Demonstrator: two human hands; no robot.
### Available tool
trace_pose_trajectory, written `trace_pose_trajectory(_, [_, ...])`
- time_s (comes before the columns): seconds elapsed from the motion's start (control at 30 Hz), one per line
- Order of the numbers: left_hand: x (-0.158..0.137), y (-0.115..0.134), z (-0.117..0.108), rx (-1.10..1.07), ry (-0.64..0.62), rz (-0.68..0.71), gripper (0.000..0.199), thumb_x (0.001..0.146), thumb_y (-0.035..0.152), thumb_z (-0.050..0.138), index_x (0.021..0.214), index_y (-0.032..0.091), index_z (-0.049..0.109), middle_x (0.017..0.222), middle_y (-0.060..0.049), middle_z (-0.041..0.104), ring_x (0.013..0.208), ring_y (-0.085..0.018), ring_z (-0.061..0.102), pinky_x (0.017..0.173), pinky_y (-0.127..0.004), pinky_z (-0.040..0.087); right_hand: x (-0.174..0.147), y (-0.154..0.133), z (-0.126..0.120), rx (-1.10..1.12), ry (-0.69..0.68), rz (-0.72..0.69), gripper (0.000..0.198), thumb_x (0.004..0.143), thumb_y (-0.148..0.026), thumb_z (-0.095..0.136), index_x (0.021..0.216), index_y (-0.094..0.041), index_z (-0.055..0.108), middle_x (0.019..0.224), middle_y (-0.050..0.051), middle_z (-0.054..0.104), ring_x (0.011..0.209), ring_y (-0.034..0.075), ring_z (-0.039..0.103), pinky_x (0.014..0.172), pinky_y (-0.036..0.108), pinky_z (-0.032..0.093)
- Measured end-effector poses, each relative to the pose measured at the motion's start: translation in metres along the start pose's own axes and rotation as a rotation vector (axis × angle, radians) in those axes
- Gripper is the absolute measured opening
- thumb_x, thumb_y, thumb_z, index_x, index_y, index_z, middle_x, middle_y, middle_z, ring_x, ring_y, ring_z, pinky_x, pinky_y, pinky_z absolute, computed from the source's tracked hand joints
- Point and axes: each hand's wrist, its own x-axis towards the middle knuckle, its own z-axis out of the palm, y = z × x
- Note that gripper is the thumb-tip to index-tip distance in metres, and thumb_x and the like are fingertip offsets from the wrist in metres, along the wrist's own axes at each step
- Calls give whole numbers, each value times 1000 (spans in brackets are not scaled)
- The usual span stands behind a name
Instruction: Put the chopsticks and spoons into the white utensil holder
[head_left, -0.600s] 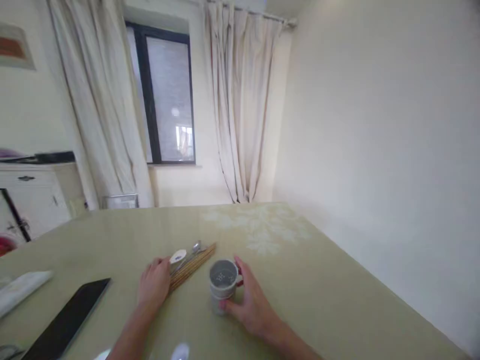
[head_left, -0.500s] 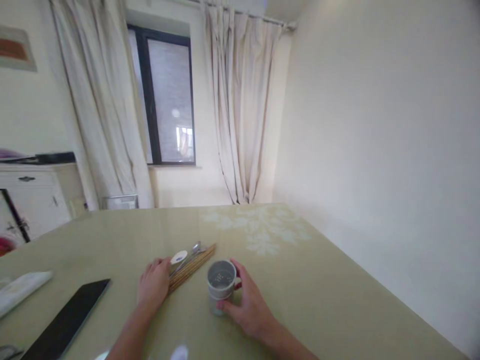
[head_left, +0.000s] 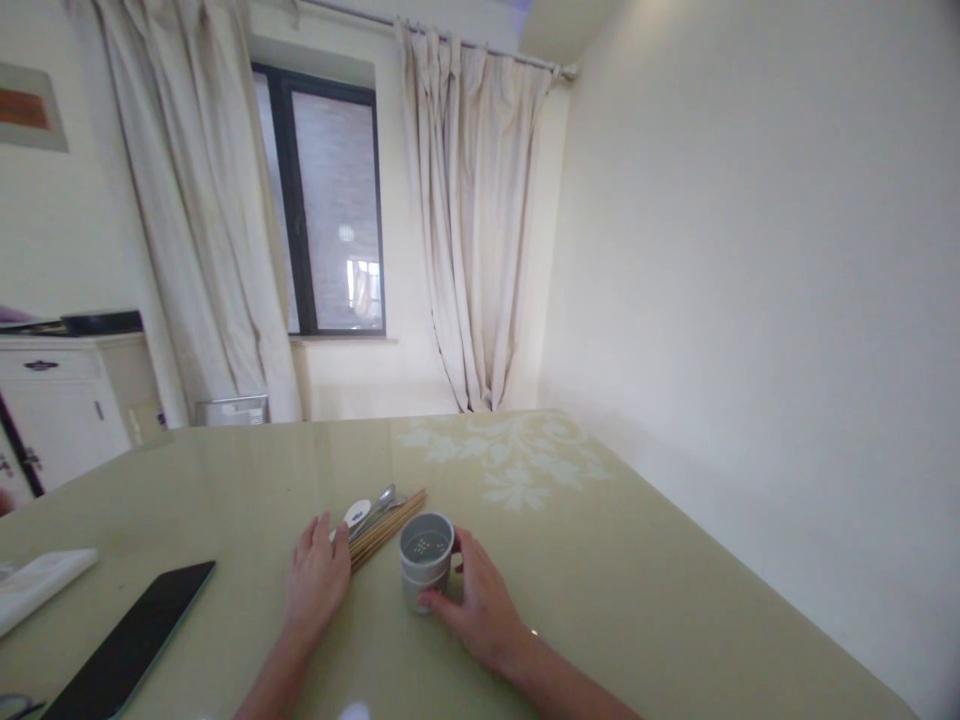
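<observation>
A small grey-white holder cup (head_left: 424, 560) with a perforated bottom stands upright on the pale green table (head_left: 637, 560). My right hand (head_left: 477, 600) wraps around its right side and base. Just left of the cup lies a bundle of wooden chopsticks (head_left: 386, 527) with metal spoons (head_left: 382, 497) and a white spoon (head_left: 355, 513) beside them. My left hand (head_left: 316, 580) lies flat on the near ends of the cutlery, fingers spread.
A black tablet (head_left: 127, 640) lies at the near left, with a white folded cloth (head_left: 37, 585) beyond it. A wall runs along the table's right edge. Curtains, a window and a white cabinet (head_left: 60, 405) stand behind.
The cup with my right hand has slid a little left, closer to the chopsticks. My left hand has flattened over the cutlery ends. The camera tilted slightly.
</observation>
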Motion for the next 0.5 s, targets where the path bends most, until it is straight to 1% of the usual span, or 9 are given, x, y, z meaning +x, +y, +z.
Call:
trace_pose_trajectory(0.07, [-1, 8, 4, -54, 35, -23, 57, 105, 40, 34, 143, 6, 60, 147, -27, 64, 146, -36, 56, 121, -51, 45, 9, 4, 4, -47, 18, 2, 74, 77, -23, 90, 144, -22, 56, 135, 13, 71, 123, 35, 66, 105, 47, 53])
trace_pose_trajectory(0.13, [1, 11, 6, -119, 45, -42, 58, 104, 41, 34, 142, 5, 60, 146, -28, 64, 145, -37, 56, 121, -53, 44, 20, 9, 10, -60, 34, 4, 74, 78, -23, 89, 144, -21, 56, 134, 14, 71, 123, 35, 67, 105, 48, 54])
trace_pose_trajectory(0.3, [9, 3, 7, -272, 66, -79, 57, 102, 42, 35, 139, 8, 61, 141, -25, 67, 139, -35, 61, 120, -52, 47, 51, 21, 34, 44, 42, 4, 70, 82, -20, 83, 146, -22, 55, 140, 14, 69, 129, 33, 66, 105, 46, 56])
trace_pose_trajectory(0.4, [10, 3, 1, -335, 109, -42, 57, 102, 43, 34, 137, 7, 62, 140, -26, 67, 139, -37, 60, 120, -57, 46, 62, 26, 44, 121, 26, -2, 76, 81, -20, 84, 150, -22, 52, 146, 15, 66, 133, 33, 65, 113, 49, 51])
trace_pose_trajectory(0.5, [3, 17, -15, -311, 231, 63, 54, 103, 44, 33, 136, 11, 62, 144, -24, 64, 143, -38, 55, 121, -63, 41, 59, 31, 37, 137, 49, 15, 88, 74, -26, 92, 151, -21, 50, 150, 17, 63, 138, 35, 61, 119, 53, 45])
